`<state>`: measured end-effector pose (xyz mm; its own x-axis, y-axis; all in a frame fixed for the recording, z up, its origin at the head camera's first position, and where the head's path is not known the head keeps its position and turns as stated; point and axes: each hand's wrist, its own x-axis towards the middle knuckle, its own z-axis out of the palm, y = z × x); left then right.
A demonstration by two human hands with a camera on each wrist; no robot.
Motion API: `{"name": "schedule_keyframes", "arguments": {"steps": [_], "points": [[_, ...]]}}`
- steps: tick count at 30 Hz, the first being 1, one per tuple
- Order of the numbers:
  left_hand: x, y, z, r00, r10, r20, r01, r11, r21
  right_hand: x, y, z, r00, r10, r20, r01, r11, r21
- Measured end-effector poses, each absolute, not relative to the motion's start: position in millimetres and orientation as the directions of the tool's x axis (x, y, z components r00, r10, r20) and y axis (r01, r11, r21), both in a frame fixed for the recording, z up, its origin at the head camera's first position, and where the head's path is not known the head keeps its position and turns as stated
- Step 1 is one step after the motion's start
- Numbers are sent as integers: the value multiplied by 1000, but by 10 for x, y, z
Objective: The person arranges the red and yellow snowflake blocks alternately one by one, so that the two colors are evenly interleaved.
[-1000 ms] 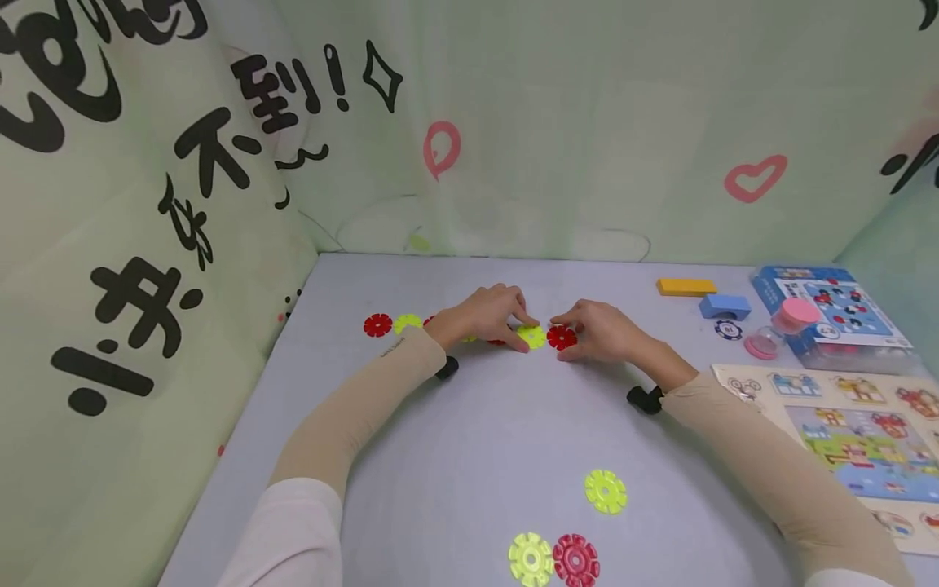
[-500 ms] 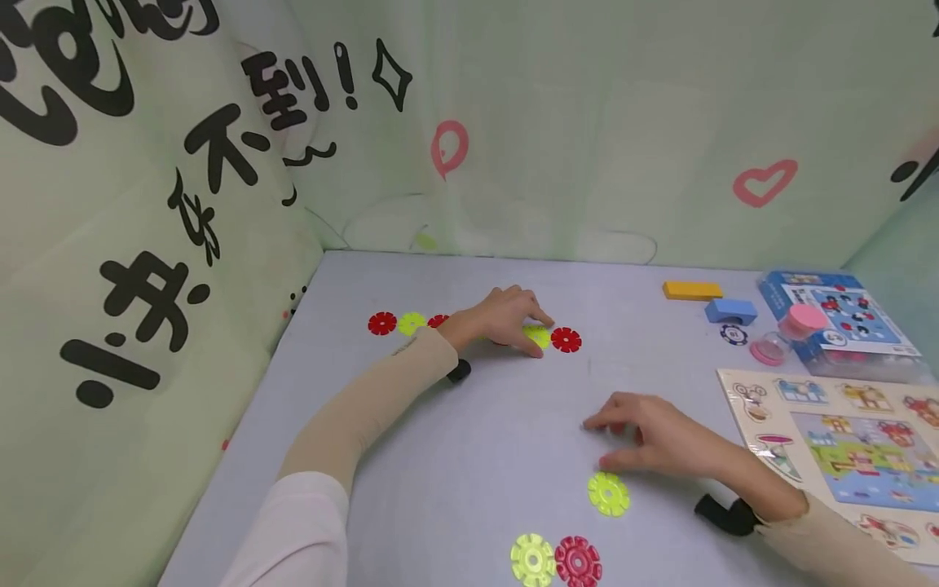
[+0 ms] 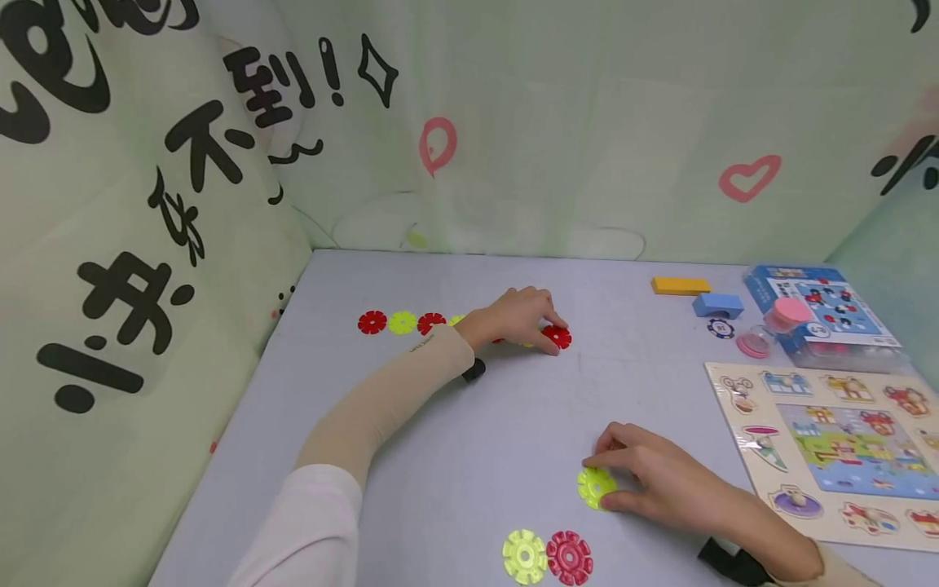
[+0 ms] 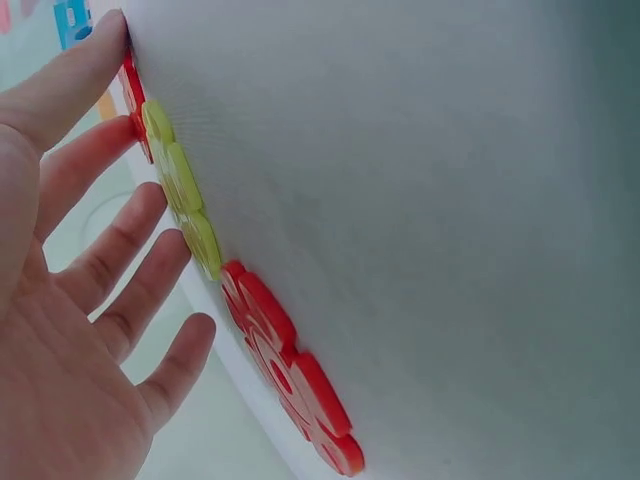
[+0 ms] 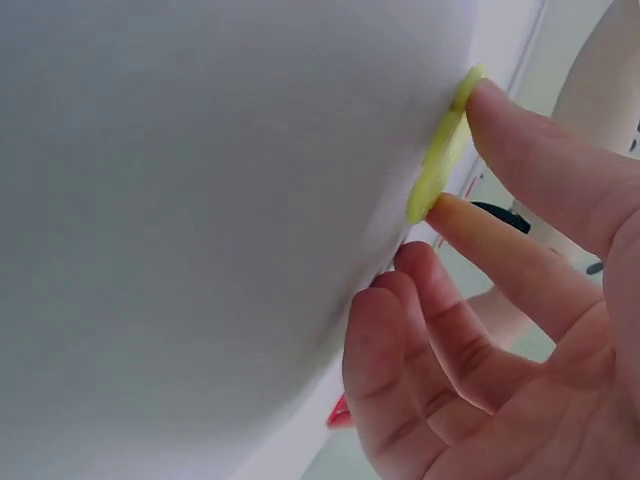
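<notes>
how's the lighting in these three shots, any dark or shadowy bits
Head view: soft, fairly even light, black lettering on the curtain clear, soft shadow beside the beige left sleeve; left wrist view: dimmer, the tabletop darkening to green-grey at the right edge; right wrist view: bluish-grey tabletop, darker towards the left, the yellow-green disc seen nearly edge-on.

- Left hand [image 3: 522, 319] and forearm [image 3: 385, 403] block the middle of the row [image 3: 402, 323] from the near side.
- Free strip of table [image 3: 411, 277] behind the row, up to the curtain [image 3: 513, 179].
- Wide lane between forearm and right hand [image 3: 653, 477]; disc pair [image 3: 543, 558] obstructs its near end.
- Right of end disc [image 3: 559, 337]: room as far as chip [image 3: 720, 328] and board [image 3: 854, 448].
- Right hand fills gap between yellow disc [image 3: 592, 487] and board.
</notes>
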<state>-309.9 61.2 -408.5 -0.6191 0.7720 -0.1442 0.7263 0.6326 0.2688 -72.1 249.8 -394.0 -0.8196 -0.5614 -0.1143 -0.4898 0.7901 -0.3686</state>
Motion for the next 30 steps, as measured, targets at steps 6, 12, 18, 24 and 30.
{"name": "schedule_keyframes", "arguments": {"steps": [6,12,18,24,30], "points": [[-3071,627,-4070,-632,759,-155,717,649,255,-674,2474,-3914,-818,-556,-147,-492,808,-325],[-3055,633,-4064,-640,753,-154,714,656,246,-659,2442,-3905,-815,-549,-186,-451,802,-392],[-3041,626,-4047,-644,749,-153,711,660,243,-649,2416,-3912,-764,-608,-217,-417,721,-553],[-3037,617,-4034,-645,748,-155,708,661,248,-679,2427,-3910,-739,-637,-219,-421,691,-588],[-3037,618,-4036,-643,751,-150,712,658,245,-810,2443,-3884,-731,-651,-202,-483,704,-520]]}}
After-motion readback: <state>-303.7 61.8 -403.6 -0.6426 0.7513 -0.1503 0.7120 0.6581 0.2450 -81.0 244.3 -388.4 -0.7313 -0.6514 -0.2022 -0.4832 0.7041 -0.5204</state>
